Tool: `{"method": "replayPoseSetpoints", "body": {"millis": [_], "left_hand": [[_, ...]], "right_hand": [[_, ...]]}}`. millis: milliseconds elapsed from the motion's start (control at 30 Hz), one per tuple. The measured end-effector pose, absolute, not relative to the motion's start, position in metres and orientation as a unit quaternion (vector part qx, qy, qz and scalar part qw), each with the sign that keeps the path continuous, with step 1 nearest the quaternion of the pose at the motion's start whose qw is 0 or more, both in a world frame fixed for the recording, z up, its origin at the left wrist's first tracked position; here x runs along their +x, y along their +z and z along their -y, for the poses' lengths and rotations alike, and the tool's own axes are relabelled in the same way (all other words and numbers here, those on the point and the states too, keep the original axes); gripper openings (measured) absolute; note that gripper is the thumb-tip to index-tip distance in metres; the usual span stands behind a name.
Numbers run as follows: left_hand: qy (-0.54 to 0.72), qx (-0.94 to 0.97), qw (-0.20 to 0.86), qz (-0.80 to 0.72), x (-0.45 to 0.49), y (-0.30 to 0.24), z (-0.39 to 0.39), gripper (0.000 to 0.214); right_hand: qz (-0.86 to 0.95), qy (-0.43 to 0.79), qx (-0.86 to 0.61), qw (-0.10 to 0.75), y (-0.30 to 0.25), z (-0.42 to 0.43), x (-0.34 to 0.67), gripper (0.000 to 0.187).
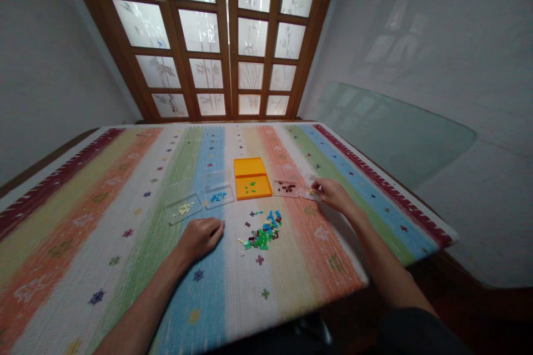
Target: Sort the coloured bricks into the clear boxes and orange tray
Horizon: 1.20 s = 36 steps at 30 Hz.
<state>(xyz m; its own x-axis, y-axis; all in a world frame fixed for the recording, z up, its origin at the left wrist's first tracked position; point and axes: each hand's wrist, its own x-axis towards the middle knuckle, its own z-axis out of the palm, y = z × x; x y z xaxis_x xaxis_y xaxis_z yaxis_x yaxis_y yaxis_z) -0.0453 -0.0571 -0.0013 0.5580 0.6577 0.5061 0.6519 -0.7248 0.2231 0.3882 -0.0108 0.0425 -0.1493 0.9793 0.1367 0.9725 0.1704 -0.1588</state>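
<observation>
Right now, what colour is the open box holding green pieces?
The box is orange-yellow, best seen in head view.

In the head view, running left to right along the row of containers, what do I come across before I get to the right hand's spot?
Pale-piece tray, blue-piece tray, orange box, brown-piece tray, then the right hand.

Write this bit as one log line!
left hand: on tablecloth | right hand: at rightmost clear box | brick pile: mixed colours | orange box: open, green pieces inside
</observation>
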Motion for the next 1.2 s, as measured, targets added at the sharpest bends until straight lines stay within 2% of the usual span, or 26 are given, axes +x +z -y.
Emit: {"method": "replayPoseSetpoints", "body": {"millis": [267,733,833,933,1067,1200], "left_hand": [[0.286,0.886,-0.019,-0.365,-0.046,-0.002,0.057,0.044],[0.281,0.887,-0.025,-0.365,-0.047,-0.003,0.057,0.044],[0.282,0.887,-0.02,-0.365,-0.046,-0.003,0.057,0.044],[0.28,0.887,-0.022,-0.366,-0.047,-0.004,0.057,0.044],[0.276,0.888,-0.026,-0.366,-0.048,-0.004,0.056,0.044],[0.278,0.887,-0.029,-0.367,-0.048,-0.004,0.057,0.045]], "right_hand": [[0.769,0.009,-0.635,0.079,0.039,0.011,0.39,0.026],[0.757,-0.019,-0.644,0.106,0.042,0.015,0.389,0.019],[0.794,-0.005,-0.588,0.157,0.047,0.018,0.38,0.019],[0.845,0.066,-0.496,0.188,0.051,0.022,0.361,0.018],[0.887,0.154,-0.408,0.151,0.049,0.026,0.328,0.023],[0.904,0.163,-0.382,0.098,0.04,0.027,0.306,0.024]]}}
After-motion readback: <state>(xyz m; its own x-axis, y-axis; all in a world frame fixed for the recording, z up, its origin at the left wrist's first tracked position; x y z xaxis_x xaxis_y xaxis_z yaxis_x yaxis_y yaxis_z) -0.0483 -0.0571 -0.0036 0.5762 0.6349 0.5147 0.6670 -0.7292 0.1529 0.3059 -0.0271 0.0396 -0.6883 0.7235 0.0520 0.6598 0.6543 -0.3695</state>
